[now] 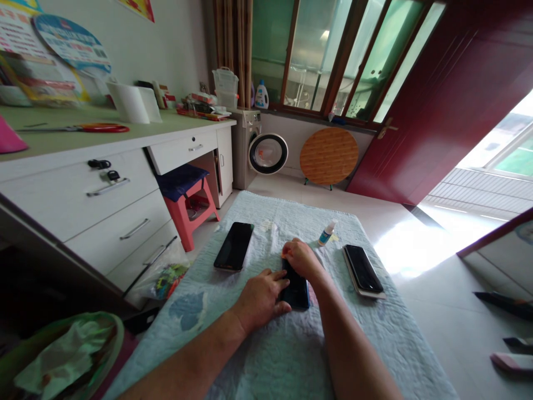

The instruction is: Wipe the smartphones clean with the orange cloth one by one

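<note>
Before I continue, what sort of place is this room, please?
It looks like a home utility room: a washing machine with its door open, detergent near the window, and a long counter with drawers.

Quick count, folks! Hands: 2, L hand [262,300] plus R hand [298,259]. Phones: 3, i.e. L phone [234,246], mid phone [297,293], R phone [363,268]. Small orange item [285,255]: 1. Sm. dropper-size bottle [326,234]: 1. Over to furn.: stool [191,208], 1; drawers [104,239], 4 total; round wood top [328,155], 1. Appl.: washer [245,144], 1. On the desk: scissors [102,128], 1 pr.; white paper roll [132,104], 1. Red door [425,105]: 1. Green-rimmed bin [119,347]: 1, approx. half in view!
</note>
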Demonstrator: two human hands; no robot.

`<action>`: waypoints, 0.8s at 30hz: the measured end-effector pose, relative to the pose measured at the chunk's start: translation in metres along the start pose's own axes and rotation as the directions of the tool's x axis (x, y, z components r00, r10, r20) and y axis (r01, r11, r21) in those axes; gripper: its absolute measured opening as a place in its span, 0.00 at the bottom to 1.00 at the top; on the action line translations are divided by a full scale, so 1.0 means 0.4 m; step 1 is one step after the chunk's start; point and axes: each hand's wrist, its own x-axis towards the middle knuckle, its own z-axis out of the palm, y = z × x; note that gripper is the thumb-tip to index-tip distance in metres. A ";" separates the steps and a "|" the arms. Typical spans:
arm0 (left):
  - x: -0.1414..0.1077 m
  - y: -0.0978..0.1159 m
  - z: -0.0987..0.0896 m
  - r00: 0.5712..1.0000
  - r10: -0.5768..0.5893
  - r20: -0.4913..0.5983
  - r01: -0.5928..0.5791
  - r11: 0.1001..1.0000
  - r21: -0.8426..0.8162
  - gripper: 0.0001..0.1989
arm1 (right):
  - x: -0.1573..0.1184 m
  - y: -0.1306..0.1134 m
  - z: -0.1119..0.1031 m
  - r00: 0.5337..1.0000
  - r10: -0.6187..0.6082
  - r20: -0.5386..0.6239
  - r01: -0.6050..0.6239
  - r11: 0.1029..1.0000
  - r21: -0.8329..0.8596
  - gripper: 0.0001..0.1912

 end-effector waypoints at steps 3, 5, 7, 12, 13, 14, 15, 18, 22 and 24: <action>-0.002 0.004 -0.006 1.000 0.004 0.007 -0.004 1.000 -0.006 0.28 | 0.003 0.008 0.009 0.998 0.023 -0.052 -0.023 1.000 -0.015 0.12; -0.003 0.004 -0.008 1.000 0.005 0.007 -0.005 1.000 -0.008 0.28 | 0.004 0.016 0.012 0.996 0.052 -0.069 -0.055 0.998 -0.033 0.12; -0.003 0.003 -0.007 1.000 0.007 0.005 -0.007 1.000 -0.010 0.29 | 0.005 0.026 0.009 0.994 0.081 -0.075 -0.085 0.995 -0.059 0.13; -0.002 -0.002 -0.002 1.000 0.006 0.012 -0.006 1.000 -0.003 0.29 | 0.004 0.054 -0.013 0.985 0.169 -0.036 -0.173 0.974 -0.145 0.12; -0.002 -0.003 -0.001 1.000 0.008 0.011 -0.008 1.000 -0.001 0.29 | 0.004 0.060 -0.016 0.982 0.186 -0.034 -0.189 0.969 -0.157 0.12; -0.003 -0.004 0.000 1.000 0.010 0.009 -0.010 1.000 0.001 0.29 | 0.004 0.064 -0.019 0.979 0.199 -0.036 -0.202 0.965 -0.166 0.12; -0.003 -0.005 0.000 1.000 0.012 0.006 -0.012 1.000 0.001 0.29 | 0.004 0.068 -0.020 0.977 0.207 -0.041 -0.211 0.962 -0.171 0.12; -0.002 -0.005 0.001 1.000 0.021 -0.003 -0.021 1.000 -0.004 0.28 | 0.005 0.072 -0.015 0.973 0.225 -0.055 -0.232 0.955 -0.183 0.13; -0.001 -0.004 0.001 1.000 0.027 0.003 -0.027 1.000 -0.010 0.27 | 0.010 0.059 -0.001 0.976 0.208 -0.060 -0.216 0.957 -0.195 0.14; -0.001 -0.004 0.001 1.000 0.024 0.008 -0.023 1.000 -0.013 0.27 | 0.012 0.045 0.007 0.982 0.176 -0.063 -0.185 0.963 -0.197 0.15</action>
